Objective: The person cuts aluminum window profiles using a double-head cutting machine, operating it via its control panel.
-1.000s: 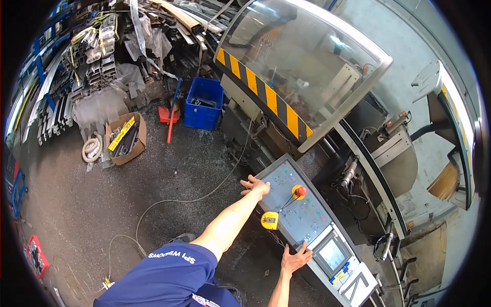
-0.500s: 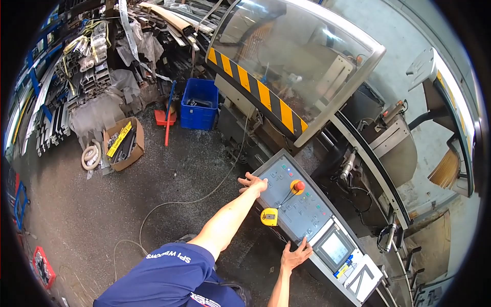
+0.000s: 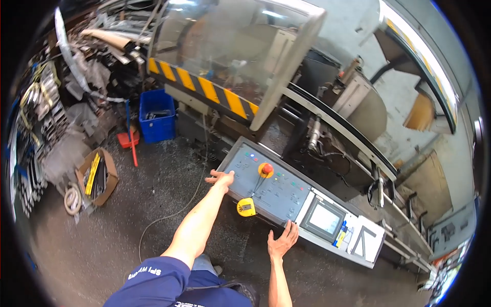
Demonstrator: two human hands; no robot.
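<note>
A grey control panel (image 3: pixel 279 197) with buttons, a red emergency knob (image 3: pixel 267 168) and a small screen (image 3: pixel 323 218) lies in front of me. My left hand (image 3: pixel 222 180) rests on the panel's left edge, fingers apart, thumb on its surface. At the lower edge, left of the screen, my right hand (image 3: pixel 283 241) touches the panel with its fingertips, fingers spread. Neither hand holds anything. Between them a yellow tape measure (image 3: pixel 246 207) hangs by a cord from the knob.
Behind the panel stands a machine with a clear guard (image 3: pixel 220 46) and a yellow-black striped edge. To the left are a blue crate (image 3: pixel 157 131), a cardboard box (image 3: pixel 110 179) and piled metal profiles (image 3: pixel 43 120). A cable (image 3: pixel 169 217) crosses the floor.
The view has swung right, so the panel and machine appear further left. My right hand still touches the lower edge, its fingers now closer to the screen's left side. My left hand stays at the left edge.
</note>
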